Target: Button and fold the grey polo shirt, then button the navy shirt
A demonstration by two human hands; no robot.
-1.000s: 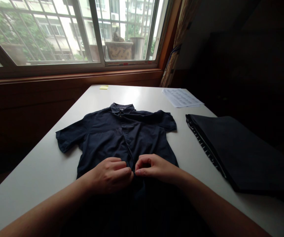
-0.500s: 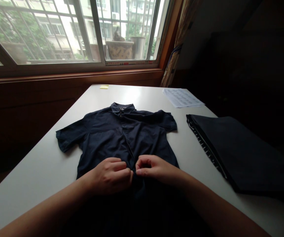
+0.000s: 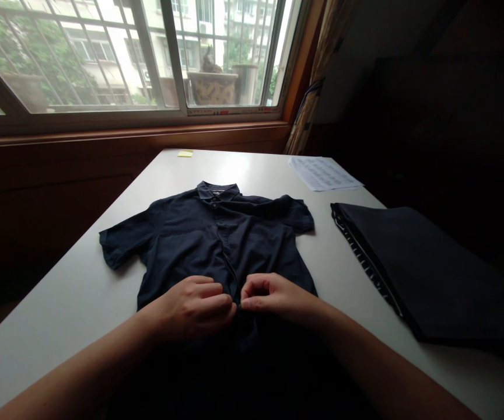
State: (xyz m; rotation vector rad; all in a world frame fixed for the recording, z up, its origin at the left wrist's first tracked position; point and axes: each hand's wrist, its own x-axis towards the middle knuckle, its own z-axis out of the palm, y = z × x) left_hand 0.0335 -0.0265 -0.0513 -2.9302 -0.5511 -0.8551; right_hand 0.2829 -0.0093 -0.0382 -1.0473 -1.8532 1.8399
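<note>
A dark navy short-sleeved shirt (image 3: 182, 233) lies front up on the white table, its collar toward the window and its sleeves spread. Two buttons show below the collar, and the front placket gapes lower down. My left hand (image 3: 197, 306) is closed on the placket from the left, fingers curled under. From the right, my right hand (image 3: 273, 296) pinches the cloth between thumb and forefinger, almost touching the left fingertips. Any button between the fingers is hidden. The lower part of the shirt is lost in shadow.
On the right of the white table (image 3: 77, 291) lies a dark folded item (image 3: 444, 274) with a pale striped edge. Printed sheets (image 3: 322, 173) are at the far right corner, and a yellow sticky note (image 3: 185, 154) is near the far edge. Beyond stands a barred window (image 3: 103, 58).
Both hands stay at the placket with only slight finger shifts; the left hand has turned a little. The shirt lies as before.
</note>
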